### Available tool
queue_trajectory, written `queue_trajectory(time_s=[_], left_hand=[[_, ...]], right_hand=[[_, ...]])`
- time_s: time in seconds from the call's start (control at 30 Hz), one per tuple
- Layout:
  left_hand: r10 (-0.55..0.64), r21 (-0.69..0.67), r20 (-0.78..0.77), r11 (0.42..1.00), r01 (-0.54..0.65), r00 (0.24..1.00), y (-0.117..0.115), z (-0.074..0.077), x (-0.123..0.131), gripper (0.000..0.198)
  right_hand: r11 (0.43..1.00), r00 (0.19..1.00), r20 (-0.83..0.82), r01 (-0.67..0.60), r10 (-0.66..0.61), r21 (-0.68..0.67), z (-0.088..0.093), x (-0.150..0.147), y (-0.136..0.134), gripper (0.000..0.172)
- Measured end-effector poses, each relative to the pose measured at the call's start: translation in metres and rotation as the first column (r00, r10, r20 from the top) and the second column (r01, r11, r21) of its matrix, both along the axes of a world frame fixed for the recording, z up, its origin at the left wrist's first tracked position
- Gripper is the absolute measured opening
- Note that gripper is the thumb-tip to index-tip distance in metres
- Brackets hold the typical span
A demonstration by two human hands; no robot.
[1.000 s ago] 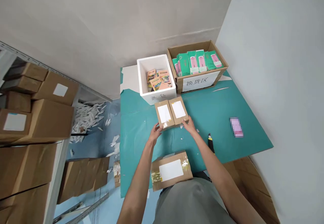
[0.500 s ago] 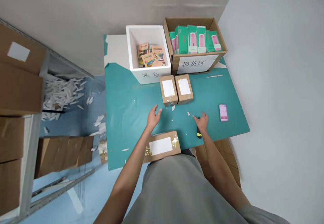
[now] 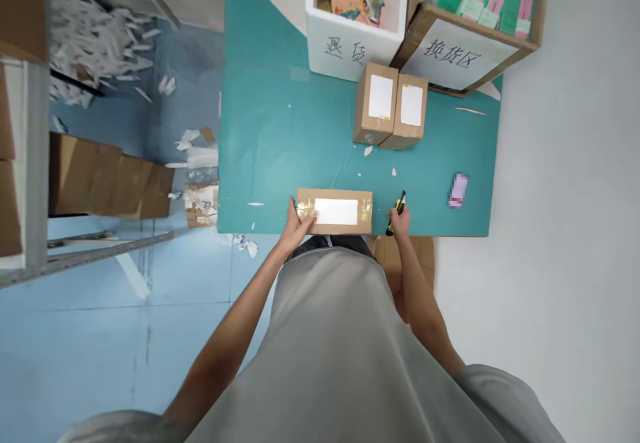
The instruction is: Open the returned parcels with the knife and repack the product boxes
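Observation:
At the table's near edge lies a long taped cardboard box (image 3: 336, 212) with a blank white label on top. My left hand (image 3: 295, 229) grips its left end, the thumb on the top face and the fingers along the side. To the right of this box, my right hand (image 3: 401, 221) is closed around a black and yellow utility knife (image 3: 401, 203), which points up and slightly right. Whether its blade is out is too small to tell. Two small labelled cardboard boxes, a left one (image 3: 375, 106) and a right one (image 3: 411, 111), stand side by side farther back.
A white foam bin (image 3: 356, 46) holds orange-covered booklets. Beside it a carton (image 3: 463, 55) contains green and pink packages. A blurred pink phone-like object (image 3: 457, 191) lies at the right. Paper scraps dot the green table (image 3: 270, 136). Shelving (image 3: 36, 163) and cardboard stand at the left.
My left hand has come back to the long box and taken hold of its left end. My right hand has picked up the utility knife from the table. The view has tilted downward.

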State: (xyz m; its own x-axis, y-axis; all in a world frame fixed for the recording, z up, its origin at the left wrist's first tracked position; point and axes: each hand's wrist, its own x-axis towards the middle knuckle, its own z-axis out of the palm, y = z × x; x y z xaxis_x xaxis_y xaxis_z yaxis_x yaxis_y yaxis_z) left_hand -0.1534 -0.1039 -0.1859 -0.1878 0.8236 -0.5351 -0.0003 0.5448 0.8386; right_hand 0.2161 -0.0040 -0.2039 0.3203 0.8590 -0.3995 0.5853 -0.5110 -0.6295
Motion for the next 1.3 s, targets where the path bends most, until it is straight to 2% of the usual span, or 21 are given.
queue_trajectory(time_s=[0.07, 0.17, 0.23, 0.3, 0.33, 0.4, 0.5, 0.57, 0.63, 0.73, 0.8, 0.9, 1.3], left_hand=[[-0.077, 0.056, 0.027, 0.996, 0.075, 0.997, 0.002, -0.007, 0.017, 0.155], [-0.224, 0.155, 0.006, 0.963, 0.22, 0.975, 0.01, -0.014, 0.04, 0.17], [-0.297, 0.221, -0.034, 0.929, 0.297, 0.954, 0.015, -0.016, 0.05, 0.171], [-0.328, 0.284, -0.076, 0.898, 0.336, 0.941, 0.017, -0.016, 0.053, 0.163], [-0.332, 0.307, -0.093, 0.887, 0.344, 0.939, 0.017, -0.015, 0.053, 0.155], [-0.329, 0.336, -0.118, 0.875, 0.35, 0.937, 0.016, -0.015, 0.047, 0.135], [-0.329, 0.359, -0.125, 0.864, 0.352, 0.936, 0.013, -0.018, 0.034, 0.111], [-0.336, 0.376, -0.109, 0.857, 0.352, 0.936, 0.012, -0.022, 0.029, 0.109], [-0.339, 0.391, -0.086, 0.854, 0.345, 0.937, 0.012, -0.026, 0.027, 0.114], [-0.338, 0.413, -0.059, 0.848, 0.331, 0.939, 0.012, -0.03, 0.029, 0.116], [-0.335, 0.428, -0.039, 0.846, 0.319, 0.941, 0.013, -0.032, 0.031, 0.116], [-0.338, 0.441, -0.014, 0.842, 0.309, 0.941, 0.013, -0.032, 0.031, 0.112], [-0.359, 0.417, 0.018, 0.851, 0.319, 0.933, 0.017, -0.03, 0.031, 0.108]], right_hand=[[1.0, 0.999, -0.045, -0.006, 0.007, 0.023, 0.019, -0.004, -0.001, 0.04], [0.991, 0.994, -0.091, -0.055, 0.067, 0.12, 0.058, -0.005, 0.001, 0.034], [0.969, 0.981, -0.047, -0.175, 0.186, 0.175, 0.088, -0.006, 0.004, 0.039], [0.92, 0.934, 0.045, -0.357, 0.354, 0.163, 0.117, -0.011, 0.007, 0.045], [0.878, 0.887, 0.098, -0.462, 0.452, 0.129, 0.129, -0.015, 0.009, 0.047], [0.752, 0.74, 0.201, -0.658, 0.642, 0.021, 0.149, -0.031, 0.012, 0.05], [0.5, 0.444, 0.298, -0.853, 0.845, -0.148, 0.165, -0.066, 0.017, 0.049], [0.34, 0.258, 0.316, -0.909, 0.913, -0.242, 0.17, -0.092, 0.019, 0.049], [0.217, 0.103, 0.322, -0.915, 0.941, -0.341, 0.174, -0.116, 0.022, 0.049], [0.11, -0.055, 0.33, -0.88, 0.942, -0.461, 0.18, -0.143, 0.026, 0.051], [0.068, -0.12, 0.329, -0.86, 0.937, -0.506, 0.184, -0.154, 0.028, 0.051], [0.038, -0.169, 0.325, -0.838, 0.93, -0.544, 0.185, -0.161, 0.029, 0.05], [0.034, -0.216, 0.356, -0.814, 0.909, -0.58, 0.184, -0.173, 0.025, 0.043]])
